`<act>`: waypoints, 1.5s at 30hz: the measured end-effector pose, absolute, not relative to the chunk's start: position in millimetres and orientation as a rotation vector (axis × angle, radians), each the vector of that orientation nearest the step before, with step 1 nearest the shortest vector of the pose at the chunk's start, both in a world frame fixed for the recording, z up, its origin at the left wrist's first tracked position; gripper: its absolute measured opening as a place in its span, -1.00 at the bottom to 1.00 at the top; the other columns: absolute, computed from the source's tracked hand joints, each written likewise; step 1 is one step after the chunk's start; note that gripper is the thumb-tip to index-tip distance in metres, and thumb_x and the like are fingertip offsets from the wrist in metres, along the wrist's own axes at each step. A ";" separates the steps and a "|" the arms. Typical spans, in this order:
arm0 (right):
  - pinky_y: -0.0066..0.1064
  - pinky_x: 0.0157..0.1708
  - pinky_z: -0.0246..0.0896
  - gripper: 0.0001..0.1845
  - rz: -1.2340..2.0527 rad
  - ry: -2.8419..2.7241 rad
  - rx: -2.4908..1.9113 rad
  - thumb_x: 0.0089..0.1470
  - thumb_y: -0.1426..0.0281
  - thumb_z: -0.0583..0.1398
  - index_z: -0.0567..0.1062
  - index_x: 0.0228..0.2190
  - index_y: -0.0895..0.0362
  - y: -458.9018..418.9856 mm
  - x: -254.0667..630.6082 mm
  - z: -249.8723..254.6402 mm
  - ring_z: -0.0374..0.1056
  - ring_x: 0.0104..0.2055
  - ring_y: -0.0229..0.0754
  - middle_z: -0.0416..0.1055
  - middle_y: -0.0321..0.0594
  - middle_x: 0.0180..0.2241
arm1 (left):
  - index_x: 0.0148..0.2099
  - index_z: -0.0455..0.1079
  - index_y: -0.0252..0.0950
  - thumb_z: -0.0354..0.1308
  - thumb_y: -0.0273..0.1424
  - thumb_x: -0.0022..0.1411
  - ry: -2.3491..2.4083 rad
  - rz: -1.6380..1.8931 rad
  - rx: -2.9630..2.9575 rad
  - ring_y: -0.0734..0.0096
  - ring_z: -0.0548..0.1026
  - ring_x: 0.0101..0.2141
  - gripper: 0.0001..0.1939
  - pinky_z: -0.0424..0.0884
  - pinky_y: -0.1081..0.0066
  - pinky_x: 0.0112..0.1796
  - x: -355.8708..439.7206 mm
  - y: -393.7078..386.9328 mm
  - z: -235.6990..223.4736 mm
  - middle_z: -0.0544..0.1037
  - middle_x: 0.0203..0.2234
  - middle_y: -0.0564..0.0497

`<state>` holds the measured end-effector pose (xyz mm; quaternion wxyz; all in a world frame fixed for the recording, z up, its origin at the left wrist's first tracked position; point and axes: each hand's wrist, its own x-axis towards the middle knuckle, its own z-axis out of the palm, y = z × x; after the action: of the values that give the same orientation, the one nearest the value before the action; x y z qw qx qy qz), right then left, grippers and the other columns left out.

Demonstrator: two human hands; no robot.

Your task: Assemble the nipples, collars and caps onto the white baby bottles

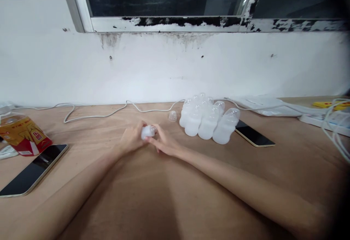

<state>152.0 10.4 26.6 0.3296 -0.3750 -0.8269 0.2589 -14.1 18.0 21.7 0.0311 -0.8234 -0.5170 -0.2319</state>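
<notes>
A small white translucent plastic bottle (147, 132) lies tilted between my hands, its narrower clear end toward the right. My left hand (132, 138) wraps its fingers round the bottle's body. On the other side my right hand (165, 142) has its thumb and fingers closed about the neck end, which they partly hide. A loose clear domed cap (172, 115) stands on the table just beyond my right hand. To its right, several similar white bottles (206, 121) with clear domed caps stand in a tight group.
Right of the bottles lies a phone (255, 133), with a white plastic bag (262, 106) behind it. Another phone (34, 169) and a red-and-yellow package (26, 132) are at the left. A white cable (112, 115) runs along the wall side of the wooden table (142, 200).
</notes>
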 end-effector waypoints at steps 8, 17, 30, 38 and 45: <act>-0.64 -0.91 -0.12 -0.56 1.488 -1.979 -1.069 -0.02 0.01 -0.07 0.21 -0.45 0.17 26.5 177.9 11.9 0.19 -0.77 -0.40 0.29 -0.34 -0.67 | -0.03 0.03 -0.33 -0.02 -0.15 0.01 -1.341 -0.206 -2.599 0.13 0.46 -0.35 -0.47 0.28 0.36 -0.43 14.3 10.9 31.3 0.49 -0.38 -0.11; -0.49 -0.60 0.27 -0.73 0.981 -2.298 -0.901 0.03 0.30 0.02 0.20 -0.22 0.17 11.9 180.2 24.9 0.30 -0.47 -0.31 0.31 -0.18 -0.38 | -0.06 0.07 -0.34 0.05 -0.20 -0.06 -1.460 -0.307 -2.770 0.16 0.45 -0.37 -0.47 0.29 0.33 -0.42 8.8 14.3 38.2 0.46 -0.37 -0.11; -0.28 -0.31 0.19 -0.61 0.365 -2.253 -1.107 0.09 0.17 -0.10 0.27 -0.17 0.15 0.0 181.8 43.0 0.30 -0.25 -0.12 0.35 -0.07 -0.27 | -0.08 0.06 -0.28 0.05 -0.21 -0.04 -1.462 -0.659 -2.739 0.25 0.43 -0.41 -0.53 0.28 0.36 -0.45 8.8 13.9 27.3 0.42 -0.35 -0.04; -0.27 -0.10 0.08 -0.69 -0.038 -2.639 -0.610 0.10 0.46 -0.09 0.31 -0.17 -0.01 9.8 192.6 49.8 0.02 0.05 -0.16 0.16 -0.24 0.00 | -0.17 0.18 -0.30 0.10 -0.17 -0.06 -1.572 -1.117 -2.701 0.34 0.42 -0.34 -0.57 0.32 0.41 -0.35 -16.1 38.3 21.9 0.43 -0.36 0.00; -0.34 -0.36 0.20 -0.54 -0.076 -2.616 -0.985 0.01 0.24 0.04 0.19 -0.03 0.08 11.6 188.3 21.2 0.31 -0.34 -0.19 0.19 -0.07 -0.11 | -0.05 0.08 -0.36 0.14 -0.19 -0.07 -1.932 -1.531 -1.990 0.27 0.35 -0.17 -0.43 0.28 0.35 -0.19 -64.9 88.0 0.6 0.34 -0.19 -0.11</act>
<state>188.3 11.6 21.2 0.1721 -0.3469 -0.9216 -0.0266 -64.9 88.0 0.6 -0.0134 -0.6282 -0.6097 -0.4832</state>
